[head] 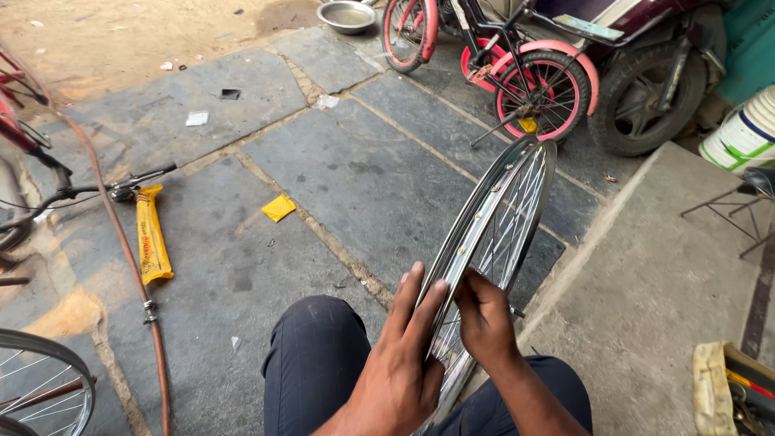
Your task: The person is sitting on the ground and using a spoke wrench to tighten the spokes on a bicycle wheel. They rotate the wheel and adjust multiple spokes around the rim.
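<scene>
A bare metal bicycle wheel rim [517, 173] with thin spokes stands upright between my knees, its far edge leaning away from me. My left hand [401, 355] lies flat against the rim's near left side, fingers stretched up along it. My right hand [484, 319] reaches in from the right, fingers pinched around the spokes close to the rim. My legs in dark trousers [315, 363] frame the wheel's lower part, which they hide.
A small pink children's bicycle [500, 60] and a motorbike tyre [642, 101] stand ahead. A metal bowl [345, 14] sits beyond. A brown hose [121, 242], a yellow packet [151, 234] and another spoked wheel [40, 387] lie left. A white bucket [743, 133] stands right.
</scene>
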